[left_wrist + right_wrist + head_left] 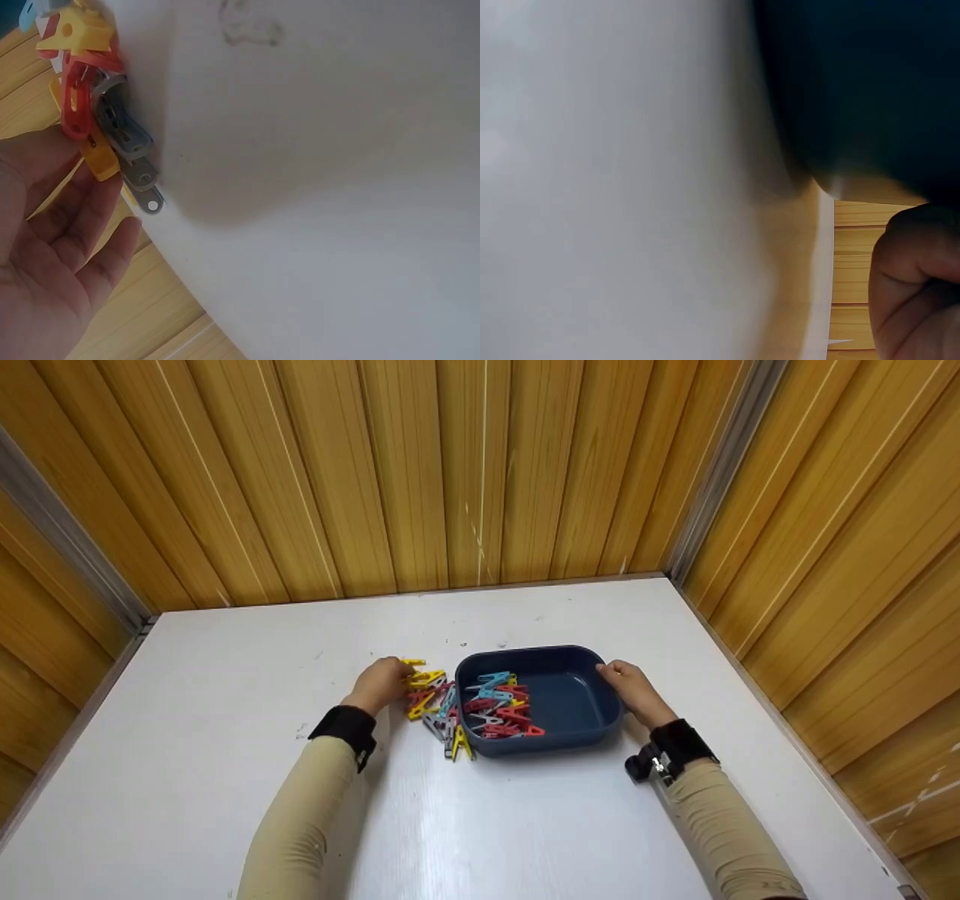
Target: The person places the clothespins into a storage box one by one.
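At the centre of the table in the head view stands a dark blue plastic basin (pixel 562 741) with clothespins (pixel 499 705) in red, blue, grey and yellow heaped in its left part. My right hand (pixel 630 686) grips the basin's right rim. In the right wrist view the basin (pixel 870 82) is a dark shape, and curled fingers (pixel 904 262) show below it. A second pile of clothespins (pixel 425 705) lies against the basin's left side. My left hand (pixel 381 682) is at that pile's left edge. Its loosely bent fingers (pixel 94 214) touch a yellow clothespin (pixel 101 161) beside red and grey ones.
The white tabletop (pixel 487 825) has small dark marks on it. Wood-patterned panels (pixel 420 472) stand along its back, and another such wall (pixel 862 585) rises on the right. A black strap with a device (pixel 664 757) is on the right wrist.
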The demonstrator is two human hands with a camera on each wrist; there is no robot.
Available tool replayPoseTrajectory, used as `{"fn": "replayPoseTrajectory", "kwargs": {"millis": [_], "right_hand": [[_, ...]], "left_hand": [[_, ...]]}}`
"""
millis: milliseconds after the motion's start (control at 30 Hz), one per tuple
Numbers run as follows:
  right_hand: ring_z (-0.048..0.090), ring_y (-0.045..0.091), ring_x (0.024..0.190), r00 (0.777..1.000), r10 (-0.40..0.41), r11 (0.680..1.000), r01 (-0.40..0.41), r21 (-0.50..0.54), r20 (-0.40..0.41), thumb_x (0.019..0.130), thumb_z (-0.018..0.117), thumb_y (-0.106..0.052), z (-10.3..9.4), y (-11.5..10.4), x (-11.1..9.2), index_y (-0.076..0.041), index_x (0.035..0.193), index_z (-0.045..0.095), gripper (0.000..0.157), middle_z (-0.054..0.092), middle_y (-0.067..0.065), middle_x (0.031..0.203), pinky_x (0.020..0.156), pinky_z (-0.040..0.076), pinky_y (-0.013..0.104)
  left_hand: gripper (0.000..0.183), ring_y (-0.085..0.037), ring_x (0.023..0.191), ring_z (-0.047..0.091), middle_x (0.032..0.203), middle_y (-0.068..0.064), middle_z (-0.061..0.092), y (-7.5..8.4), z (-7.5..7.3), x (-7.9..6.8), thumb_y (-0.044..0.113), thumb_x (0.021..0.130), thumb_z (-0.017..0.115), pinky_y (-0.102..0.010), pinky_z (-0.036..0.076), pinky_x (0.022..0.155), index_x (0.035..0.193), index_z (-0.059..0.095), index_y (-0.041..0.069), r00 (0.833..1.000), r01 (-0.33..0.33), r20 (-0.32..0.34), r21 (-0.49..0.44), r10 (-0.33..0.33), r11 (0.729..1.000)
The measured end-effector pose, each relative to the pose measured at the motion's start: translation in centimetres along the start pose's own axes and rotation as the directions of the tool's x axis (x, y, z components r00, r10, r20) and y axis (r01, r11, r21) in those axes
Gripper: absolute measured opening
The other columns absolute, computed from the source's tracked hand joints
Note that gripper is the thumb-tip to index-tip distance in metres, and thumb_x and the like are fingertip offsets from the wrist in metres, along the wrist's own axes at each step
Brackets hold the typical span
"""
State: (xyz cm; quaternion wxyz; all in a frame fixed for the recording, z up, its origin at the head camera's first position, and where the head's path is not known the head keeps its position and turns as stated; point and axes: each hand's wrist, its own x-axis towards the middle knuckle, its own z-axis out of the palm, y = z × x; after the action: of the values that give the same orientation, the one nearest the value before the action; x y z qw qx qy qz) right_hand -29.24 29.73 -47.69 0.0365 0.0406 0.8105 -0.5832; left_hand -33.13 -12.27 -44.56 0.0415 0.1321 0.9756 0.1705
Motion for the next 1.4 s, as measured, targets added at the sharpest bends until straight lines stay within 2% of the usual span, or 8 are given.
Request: {"fn": "replayPoseTrajectory", "kwargs": {"millis": [300, 633, 933, 1033, 1133, 1233, 1300, 1400], "right_hand": [[0.038, 0.002, 0.054, 1.000, -0.011, 1.000, 0.011, -0.001, -0.011, 0.106, 0.052, -0.027, 0.1, 0.1, -0.1, -0.017, 0.074, 0.047, 0.034, 0.039, -0.012, 0.064, 0.049, 0.032, 0.018], [0.038, 0.001, 0.053, 1.000, -0.012, 1.000, 0.012, 0.011, 0.006, 0.106, 0.051, -0.026, 0.3, 0.1, 0.0, -0.017, 0.075, 0.046, 0.033, 0.038, -0.012, 0.065, 0.048, 0.032, 0.016], [0.038, 0.001, 0.051, 1.000, -0.012, 1.000, 0.012, 0.015, 0.016, 0.106, 0.051, -0.027, 0.1, -0.1, -0.1, -0.017, 0.075, 0.045, 0.033, 0.038, -0.011, 0.064, 0.047, 0.033, 0.017], [0.040, 0.002, 0.052, 1.000, -0.006, 1.000, 0.006, 0.010, 0.028, 0.107, 0.050, -0.023, 0.0, -1.4, -1.1, -0.015, 0.075, 0.046, 0.033, 0.039, -0.010, 0.064, 0.047, 0.034, 0.018], [0.041, 0.003, 0.051, 1.000, 0.005, 1.000, -0.005, 0.007, 0.031, 0.107, 0.050, -0.024, 0.0, -1.4, -1.0, -0.014, 0.076, 0.047, 0.032, 0.040, -0.009, 0.063, 0.046, 0.035, 0.018], [0.040, 0.002, 0.051, 1.000, 0.002, 1.000, -0.002, 0.004, 0.021, 0.107, 0.051, -0.027, 0.0, -0.5, -0.4, -0.016, 0.076, 0.048, 0.032, 0.040, -0.010, 0.063, 0.046, 0.035, 0.018], [0.039, 0.002, 0.051, 1.000, -0.002, 1.000, 0.002, 0.010, 0.008, 0.106, 0.052, -0.028, 0.1, -0.1, -0.2, -0.017, 0.075, 0.047, 0.033, 0.040, -0.011, 0.062, 0.045, 0.034, 0.017], [0.039, 0.002, 0.052, 1.000, -0.012, 1.000, 0.012, 0.013, 0.008, 0.106, 0.053, -0.028, 0.1, -0.1, -0.2, -0.017, 0.075, 0.047, 0.033, 0.039, -0.011, 0.063, 0.046, 0.034, 0.017]], "left_hand": [[0.029, -0.037, 0.117, 0.067, 0.120, -0.023, 0.071, -0.1, 0.4, 0.0, -0.003, 0.094, 0.062, -0.048, 0.052, 0.106, 0.122, 0.073, -0.003, 0.999, 0.029, -0.012, -0.015, -0.029, 0.999], [0.028, -0.038, 0.106, 0.068, 0.110, -0.022, 0.070, -0.1, 0.3, -0.5, -0.001, 0.092, 0.069, -0.048, 0.055, 0.098, 0.120, 0.072, -0.005, 0.992, -0.048, -0.116, -0.050, 0.042, 0.998], [0.028, -0.033, 0.109, 0.068, 0.115, -0.018, 0.069, 2.4, -1.3, -0.4, 0.004, 0.095, 0.069, -0.046, 0.056, 0.100, 0.122, 0.071, -0.001, 0.965, -0.144, -0.242, -0.152, 0.105, 0.978], [0.027, -0.032, 0.106, 0.067, 0.113, -0.017, 0.069, 3.6, -1.4, -0.5, 0.006, 0.095, 0.070, -0.045, 0.056, 0.099, 0.122, 0.071, 0.000, 0.958, -0.176, -0.262, -0.202, 0.120, 0.964], [0.026, -0.031, 0.103, 0.068, 0.108, -0.017, 0.068, 5.0, -1.1, -0.7, 0.006, 0.094, 0.071, -0.044, 0.057, 0.095, 0.119, 0.072, 0.000, 0.946, -0.230, -0.281, -0.235, 0.161, 0.944], [0.024, -0.032, 0.102, 0.068, 0.103, -0.017, 0.067, 6.4, -0.5, -0.9, 0.006, 0.093, 0.072, -0.044, 0.058, 0.093, 0.116, 0.073, -0.002, 0.929, -0.306, -0.278, -0.217, 0.242, 0.927], [0.023, -0.032, 0.102, 0.068, 0.101, -0.016, 0.066, 7.2, -0.2, -1.2, 0.005, 0.093, 0.072, -0.044, 0.058, 0.092, 0.116, 0.074, -0.002, 0.921, -0.350, -0.245, -0.184, 0.302, 0.919], [0.021, -0.033, 0.100, 0.069, 0.101, -0.017, 0.067, 8.3, 0.3, -1.7, 0.002, 0.094, 0.069, -0.044, 0.059, 0.090, 0.114, 0.075, -0.003, 0.896, -0.428, -0.184, -0.117, 0.404, 0.896]]}}
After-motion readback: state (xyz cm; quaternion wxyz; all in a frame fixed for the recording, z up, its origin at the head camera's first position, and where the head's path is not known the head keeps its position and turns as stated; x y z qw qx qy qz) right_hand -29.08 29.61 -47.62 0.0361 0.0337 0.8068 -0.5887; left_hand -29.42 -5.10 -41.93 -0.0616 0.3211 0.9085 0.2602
